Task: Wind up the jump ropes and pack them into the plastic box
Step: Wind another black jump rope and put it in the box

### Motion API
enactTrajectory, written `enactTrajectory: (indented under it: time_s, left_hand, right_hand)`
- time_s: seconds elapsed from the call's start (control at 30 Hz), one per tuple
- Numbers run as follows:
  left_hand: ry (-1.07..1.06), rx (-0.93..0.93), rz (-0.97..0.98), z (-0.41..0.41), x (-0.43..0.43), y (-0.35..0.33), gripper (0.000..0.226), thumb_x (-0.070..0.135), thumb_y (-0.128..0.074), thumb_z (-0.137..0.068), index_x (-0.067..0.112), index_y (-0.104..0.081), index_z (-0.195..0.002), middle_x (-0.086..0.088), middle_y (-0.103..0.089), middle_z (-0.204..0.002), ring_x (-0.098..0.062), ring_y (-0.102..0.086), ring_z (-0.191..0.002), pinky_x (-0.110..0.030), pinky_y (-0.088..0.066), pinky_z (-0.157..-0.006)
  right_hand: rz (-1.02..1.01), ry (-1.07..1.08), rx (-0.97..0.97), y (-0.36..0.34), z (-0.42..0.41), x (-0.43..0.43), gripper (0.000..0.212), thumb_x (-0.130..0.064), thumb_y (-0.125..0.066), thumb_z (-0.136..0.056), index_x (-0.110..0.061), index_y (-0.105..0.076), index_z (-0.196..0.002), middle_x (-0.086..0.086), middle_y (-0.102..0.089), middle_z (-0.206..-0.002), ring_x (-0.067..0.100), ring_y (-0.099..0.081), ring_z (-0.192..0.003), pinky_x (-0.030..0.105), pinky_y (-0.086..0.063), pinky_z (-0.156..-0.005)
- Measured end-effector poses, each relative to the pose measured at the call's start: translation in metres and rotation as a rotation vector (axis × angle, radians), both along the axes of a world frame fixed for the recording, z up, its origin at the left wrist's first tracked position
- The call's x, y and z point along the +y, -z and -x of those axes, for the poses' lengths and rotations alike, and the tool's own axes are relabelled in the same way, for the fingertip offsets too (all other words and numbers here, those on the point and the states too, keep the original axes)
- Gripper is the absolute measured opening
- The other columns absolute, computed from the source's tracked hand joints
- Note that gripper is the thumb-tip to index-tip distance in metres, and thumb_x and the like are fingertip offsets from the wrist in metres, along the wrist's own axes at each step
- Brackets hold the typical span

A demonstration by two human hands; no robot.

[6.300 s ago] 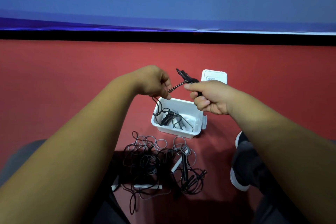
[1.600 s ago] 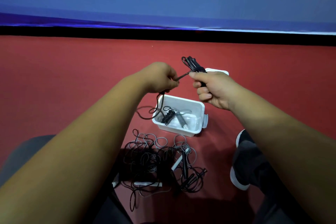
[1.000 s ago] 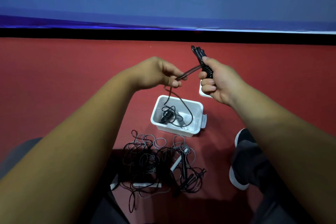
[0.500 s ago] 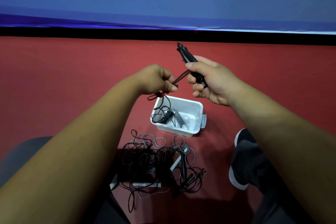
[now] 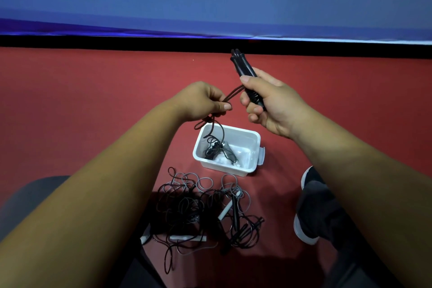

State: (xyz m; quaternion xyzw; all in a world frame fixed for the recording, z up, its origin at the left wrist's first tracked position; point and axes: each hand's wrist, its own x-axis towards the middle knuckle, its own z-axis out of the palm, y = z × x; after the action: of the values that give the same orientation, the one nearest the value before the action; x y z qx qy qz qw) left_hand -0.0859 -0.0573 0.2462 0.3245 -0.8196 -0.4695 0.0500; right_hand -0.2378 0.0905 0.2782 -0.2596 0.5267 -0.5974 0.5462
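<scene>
My right hand (image 5: 268,103) grips both black handles (image 5: 243,68), frame ctr; left hand (image 5: 205,100) pinches the cord (image 5: 231,96) w/ fingers curled.

Your right hand (image 5: 268,103) gripping paired black handles (image 5: 242,65), your left hand (image 5: 203,100) pinching the dark cord (image 5: 233,93) just beside it, cord trailing into the white plastic box (image 5: 224,169) on the red floor (image 5: 93,100), tangled jump ropes (image 5: 198,206) near you, dark shoe (image 5: 313,194) at right, blue banner (image 5: 210,7) far.

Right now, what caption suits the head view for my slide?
Right hand grips black handles; left hand pinches the rope above the white box.
</scene>
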Motion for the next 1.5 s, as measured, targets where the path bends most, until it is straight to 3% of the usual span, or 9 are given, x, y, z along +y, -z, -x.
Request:
enactTrajectory:
  time_s: [0.23,0.37,0.57,0.73,0.9,1.0,1.17,1.43,1.5]
  left_hand:
    - [-0.015,-0.020,-0.038,-0.005,-0.003,0.006,0.021,0.027,-0.074,-0.098,0.007,-0.076,-0.094,-0.016,-0.077,-0.091,-0.018,-0.068,-0.076,-0.052,-0.061,-0.084]
    - [0.007,-0.042,-0.079,-0.005,-0.001,0.009,0.018,0.024,-0.072,-0.099,0.014,-0.075,-0.085,0.000,-0.074,-0.075,-0.015,-0.066,-0.069,-0.044,-0.059,-0.079]
    - [-0.024,-0.001,-0.160,-0.004,-0.003,0.012,0.014,0.020,-0.070,-0.100,0.009,-0.077,-0.094,-0.006,-0.075,-0.082,-0.018,-0.067,-0.073,-0.040,-0.058,-0.077]
    - [-0.098,0.071,-0.162,-0.001,-0.004,0.012,0.012,0.013,-0.070,-0.099,0.006,-0.074,-0.090,-0.013,-0.073,-0.084,-0.022,-0.069,-0.077,-0.032,-0.061,-0.073]
    - [-0.115,0.112,-0.209,-0.003,-0.005,0.011,0.011,0.003,-0.070,-0.097,-0.005,-0.072,-0.103,-0.027,-0.073,-0.098,-0.026,-0.067,-0.086,-0.046,-0.060,-0.095]
    - [-0.109,0.186,-0.248,-0.006,-0.003,0.003,0.016,-0.009,-0.066,-0.093,-0.004,-0.073,-0.107,-0.025,-0.074,-0.105,-0.024,-0.069,-0.090,-0.037,-0.061,-0.089]
    - [0.002,0.277,-0.368,-0.010,0.001,-0.012,0.016,-0.014,-0.064,-0.091,-0.001,-0.070,-0.099,-0.016,-0.075,-0.117,-0.022,-0.074,-0.100,-0.029,-0.060,-0.083]
    - [0.044,0.266,-0.207,-0.006,0.001,-0.028,0.018,-0.014,-0.073,-0.085,0.001,-0.074,-0.095,-0.030,-0.073,-0.109,-0.041,-0.072,-0.104,-0.049,-0.057,-0.101]
    - [0.071,0.234,-0.108,-0.005,0.002,-0.031,0.017,-0.010,-0.075,-0.086,0.003,-0.075,-0.096,-0.024,-0.075,-0.105,-0.035,-0.073,-0.101,-0.047,-0.058,-0.100]
  right_hand:
    - [0.028,-0.148,0.159,0.001,0.003,-0.001,0.031,-0.021,-0.055,-0.111,-0.013,-0.054,-0.140,0.013,-0.072,-0.085,0.019,-0.061,-0.065,0.029,-0.046,-0.055]
    - [0.001,-0.133,0.303,0.001,0.009,-0.004,0.020,-0.023,-0.057,-0.110,-0.016,-0.060,-0.128,0.020,-0.074,-0.086,0.020,-0.054,-0.059,0.033,-0.047,-0.057]
    - [-0.035,-0.033,0.211,0.004,0.016,-0.004,0.021,-0.024,-0.060,-0.108,-0.020,-0.064,-0.128,0.015,-0.068,-0.078,0.015,-0.038,-0.050,0.027,-0.036,-0.050]
    - [-0.018,-0.121,0.055,0.008,0.014,-0.004,0.028,-0.024,-0.058,-0.110,-0.010,-0.058,-0.135,0.011,-0.062,-0.077,0.011,-0.033,-0.049,0.023,-0.023,-0.047]
    - [-0.050,-0.292,0.003,0.005,0.008,0.002,0.023,-0.026,-0.057,-0.109,-0.003,-0.056,-0.102,0.012,-0.061,-0.080,0.006,-0.032,-0.046,0.022,-0.019,-0.047]
    - [-0.112,-0.511,-0.015,0.007,0.007,0.009,0.029,-0.028,-0.059,-0.103,0.001,-0.057,-0.098,0.013,-0.057,-0.078,0.003,-0.030,-0.042,0.023,-0.017,-0.047]
    - [-0.260,-0.743,-0.019,0.012,0.003,0.016,0.040,-0.022,-0.059,-0.103,0.000,-0.057,-0.137,0.011,-0.057,-0.079,0.004,-0.029,-0.042,0.024,-0.015,-0.048]
    - [-0.404,-0.693,0.108,0.020,0.009,0.013,0.016,-0.018,-0.063,-0.105,-0.014,-0.057,-0.120,0.009,-0.055,-0.076,0.007,-0.028,-0.045,0.024,-0.014,-0.048]
    - [-0.415,-0.633,0.129,0.023,0.012,0.012,0.012,-0.017,-0.065,-0.104,-0.013,-0.055,-0.107,0.009,-0.055,-0.077,0.008,-0.029,-0.047,0.021,-0.017,-0.045]
